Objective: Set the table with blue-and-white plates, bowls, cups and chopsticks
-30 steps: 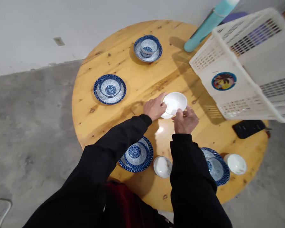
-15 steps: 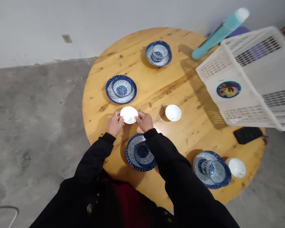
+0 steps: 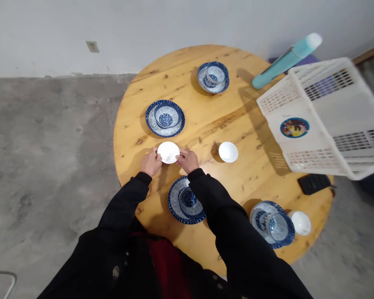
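A small white bowl (image 3: 168, 152) is pinched at its rim between my left hand (image 3: 151, 162) and my right hand (image 3: 187, 160), over the left part of the table. Fingers of both hands are closed on it. Just beyond it lies a blue-rimmed plate (image 3: 165, 132) with a patterned bowl (image 3: 167, 116) on top. Nearer my body, a second blue plate (image 3: 175, 201) carries another patterned bowl (image 3: 190, 201), partly covered by my right sleeve. To the right of my right hand stands another white bowl (image 3: 228, 152).
The round wooden table (image 3: 205, 120) also holds a plate and bowl (image 3: 213, 77) at the back, another blue plate (image 3: 262, 207) with a bowl, a white bowl (image 3: 300, 223), a black case (image 3: 313, 183), a turquoise cylinder (image 3: 285, 62) and a white plastic basket (image 3: 308, 147) at right.
The camera view has shifted slightly, so the table and dishes appear displaced. Both hands still hold the white bowl in about the same place, near the left plates.
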A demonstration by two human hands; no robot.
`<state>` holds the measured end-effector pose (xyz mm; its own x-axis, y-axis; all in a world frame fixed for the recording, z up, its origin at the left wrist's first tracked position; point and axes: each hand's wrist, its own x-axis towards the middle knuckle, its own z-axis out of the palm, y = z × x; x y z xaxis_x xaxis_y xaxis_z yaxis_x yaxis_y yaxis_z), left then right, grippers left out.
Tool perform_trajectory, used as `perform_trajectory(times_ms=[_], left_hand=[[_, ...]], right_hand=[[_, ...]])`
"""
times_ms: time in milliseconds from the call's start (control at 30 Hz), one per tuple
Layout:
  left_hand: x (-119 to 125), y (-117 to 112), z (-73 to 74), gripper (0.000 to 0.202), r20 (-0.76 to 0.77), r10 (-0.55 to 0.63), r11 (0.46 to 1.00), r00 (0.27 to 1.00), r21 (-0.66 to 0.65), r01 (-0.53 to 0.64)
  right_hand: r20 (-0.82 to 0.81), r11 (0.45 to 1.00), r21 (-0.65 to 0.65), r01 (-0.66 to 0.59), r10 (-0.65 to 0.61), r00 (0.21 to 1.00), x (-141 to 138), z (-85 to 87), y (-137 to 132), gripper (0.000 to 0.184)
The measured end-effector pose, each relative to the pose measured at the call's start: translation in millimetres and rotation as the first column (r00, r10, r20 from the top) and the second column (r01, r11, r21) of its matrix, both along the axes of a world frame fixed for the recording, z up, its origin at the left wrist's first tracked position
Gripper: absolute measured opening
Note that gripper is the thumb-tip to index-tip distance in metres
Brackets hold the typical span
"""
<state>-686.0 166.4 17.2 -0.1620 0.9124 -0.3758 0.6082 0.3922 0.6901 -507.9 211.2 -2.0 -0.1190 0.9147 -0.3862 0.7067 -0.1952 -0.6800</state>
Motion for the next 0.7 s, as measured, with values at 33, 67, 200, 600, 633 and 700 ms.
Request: perform_trajectory(times_ms=[33,67,200,600,633,700], left_hand=[[-0.2,0.0,-1.3,0.031,-0.003,-0.003,1.000,1.000,-0.001,0.003],[-0.4,0.1,-2.4,0.032,-0.009,-0.005,1.000,1.000,-0.001,0.005],[-1.6,1.1,-4.4,0.032,-0.029,-0.018,1.000,0.999,-0.002,0.018],[-1.5,2.0,-4.7,0.031,-0.040,-0.046,0.999,0.998,-0.019,0.046],[-1.5,2.3,-5.3,0.031,-0.040,-0.047,0.999,0.998,-0.019,0.047],[-2.5,2.9,-6.2,0.032,-0.043,-0.051,0.999,0.998,-0.021,0.050]], right_hand=[[-0.002,1.000,0.001,-0.001,0.001,1.000,-0.2,-0.8,0.0,0.029],[-0.002,1.000,-0.001,0.002,-0.002,1.000,-0.5,-1.3,0.1,0.029],[0.016,1.000,-0.011,0.005,-0.005,1.000,-2.1,1.0,0.6,0.026],[0.061,1.000,0.008,-0.027,0.027,0.998,-3.7,2.9,2.5,0.022],[0.065,0.999,0.003,-0.036,0.036,0.997,-3.9,2.8,2.7,0.021],[0.076,0.998,-0.009,-0.061,0.062,0.995,-4.1,3.6,3.2,0.020]])
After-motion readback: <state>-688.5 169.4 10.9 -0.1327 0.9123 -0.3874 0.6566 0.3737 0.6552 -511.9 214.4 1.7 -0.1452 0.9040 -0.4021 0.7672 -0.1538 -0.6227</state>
